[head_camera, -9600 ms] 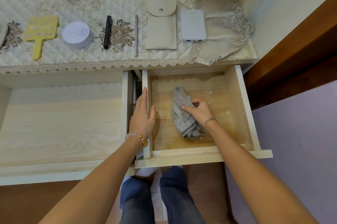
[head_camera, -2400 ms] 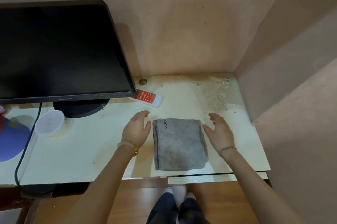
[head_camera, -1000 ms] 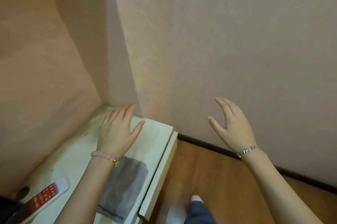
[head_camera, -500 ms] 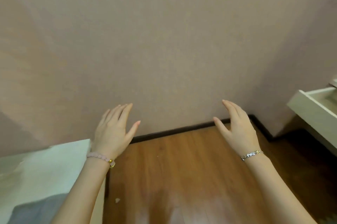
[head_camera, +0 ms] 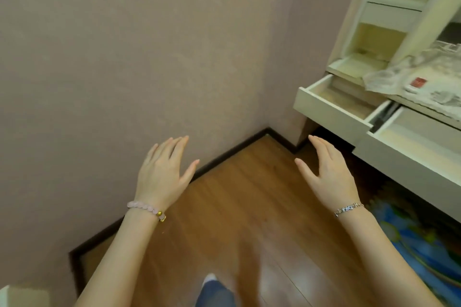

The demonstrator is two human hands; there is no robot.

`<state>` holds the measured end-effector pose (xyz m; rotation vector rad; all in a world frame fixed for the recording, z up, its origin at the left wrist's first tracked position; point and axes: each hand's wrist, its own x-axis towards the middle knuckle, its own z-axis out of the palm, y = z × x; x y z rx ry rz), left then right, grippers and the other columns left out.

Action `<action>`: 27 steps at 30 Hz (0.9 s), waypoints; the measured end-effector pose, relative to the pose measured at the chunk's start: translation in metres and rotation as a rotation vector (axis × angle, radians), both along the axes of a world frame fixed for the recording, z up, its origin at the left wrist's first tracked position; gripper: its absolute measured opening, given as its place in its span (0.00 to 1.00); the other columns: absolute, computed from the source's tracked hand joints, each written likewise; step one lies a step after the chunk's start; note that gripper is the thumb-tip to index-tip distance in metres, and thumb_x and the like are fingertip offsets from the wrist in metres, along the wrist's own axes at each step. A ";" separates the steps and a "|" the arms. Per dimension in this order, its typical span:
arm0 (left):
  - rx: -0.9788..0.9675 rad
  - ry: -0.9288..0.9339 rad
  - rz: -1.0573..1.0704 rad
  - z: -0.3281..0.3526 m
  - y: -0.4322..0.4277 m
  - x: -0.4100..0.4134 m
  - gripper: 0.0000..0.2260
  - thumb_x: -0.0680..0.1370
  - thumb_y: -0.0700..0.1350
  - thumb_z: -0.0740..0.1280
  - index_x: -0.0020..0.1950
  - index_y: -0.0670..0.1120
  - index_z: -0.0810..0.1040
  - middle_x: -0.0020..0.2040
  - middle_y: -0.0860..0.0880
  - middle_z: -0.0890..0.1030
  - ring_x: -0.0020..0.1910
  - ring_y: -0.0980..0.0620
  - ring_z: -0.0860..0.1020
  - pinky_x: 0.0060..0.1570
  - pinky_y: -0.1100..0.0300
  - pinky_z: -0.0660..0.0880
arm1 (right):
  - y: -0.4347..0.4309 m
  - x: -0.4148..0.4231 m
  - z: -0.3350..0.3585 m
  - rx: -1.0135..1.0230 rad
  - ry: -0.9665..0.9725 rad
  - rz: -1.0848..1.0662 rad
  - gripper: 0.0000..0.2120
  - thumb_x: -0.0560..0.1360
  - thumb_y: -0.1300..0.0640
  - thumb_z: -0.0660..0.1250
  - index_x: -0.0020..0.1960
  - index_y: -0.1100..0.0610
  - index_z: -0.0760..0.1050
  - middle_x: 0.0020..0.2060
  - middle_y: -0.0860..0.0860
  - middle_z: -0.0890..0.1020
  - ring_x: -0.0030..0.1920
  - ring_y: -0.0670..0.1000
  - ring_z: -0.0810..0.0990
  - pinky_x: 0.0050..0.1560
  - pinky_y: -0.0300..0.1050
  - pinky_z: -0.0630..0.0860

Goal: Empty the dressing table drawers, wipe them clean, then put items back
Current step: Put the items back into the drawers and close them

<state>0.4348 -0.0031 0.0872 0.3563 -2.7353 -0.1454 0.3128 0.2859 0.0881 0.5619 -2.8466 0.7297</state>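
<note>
Floor point(head_camera: 237, 207): brown wood boards, glossy, reflective.
Wall point(head_camera: 124, 57): matt, faintly grained covering.
Skirting point(head_camera: 224, 157): dark, smooth.
Drawers point(head_camera: 329, 112): smooth cream painted fronts; pale bare wood inside.
Table cloth point(head_camera: 399, 77): white lace, sheer.
Left-wrist bracelet point(head_camera: 146, 208): polished pink beads, one gold.
Right-wrist bracelet point(head_camera: 348, 209): silver metal chain.

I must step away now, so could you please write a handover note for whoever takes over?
Left hand and right hand: both open, empty, held out over the floor.
The small drawer by the wall and the wide drawer beside it stand pulled out; what shows inside is bare.
Done: emptying, it seems; wiping cannot be judged.
To do: put the items back; no cloth in view.
</note>
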 end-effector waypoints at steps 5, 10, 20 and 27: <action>0.009 -0.020 -0.147 -0.010 0.004 -0.083 0.27 0.76 0.58 0.54 0.67 0.42 0.72 0.61 0.44 0.78 0.64 0.44 0.73 0.64 0.47 0.68 | 0.014 -0.044 -0.011 -0.006 -0.015 -0.140 0.29 0.77 0.43 0.59 0.74 0.53 0.59 0.72 0.50 0.65 0.72 0.50 0.62 0.69 0.47 0.62; 0.015 -0.015 -0.318 -0.014 -0.001 -0.188 0.26 0.76 0.57 0.54 0.66 0.41 0.72 0.61 0.44 0.78 0.63 0.43 0.74 0.63 0.46 0.68 | 0.003 -0.099 -0.015 -0.007 -0.004 -0.254 0.28 0.77 0.44 0.59 0.73 0.54 0.60 0.71 0.50 0.66 0.72 0.50 0.62 0.70 0.47 0.61; -0.020 -0.072 -0.633 -0.018 -0.018 -0.367 0.27 0.76 0.58 0.53 0.67 0.42 0.72 0.63 0.45 0.77 0.65 0.44 0.73 0.65 0.47 0.66 | -0.012 -0.185 -0.021 -0.018 -0.013 -0.566 0.28 0.77 0.46 0.61 0.73 0.55 0.60 0.71 0.52 0.67 0.71 0.51 0.63 0.69 0.44 0.60; -0.020 -0.104 -0.767 -0.027 0.013 -0.458 0.28 0.76 0.59 0.52 0.68 0.41 0.71 0.63 0.43 0.77 0.65 0.43 0.73 0.65 0.47 0.66 | 0.012 -0.238 -0.029 -0.015 -0.014 -0.719 0.28 0.77 0.45 0.61 0.73 0.56 0.61 0.70 0.52 0.67 0.71 0.50 0.63 0.69 0.43 0.59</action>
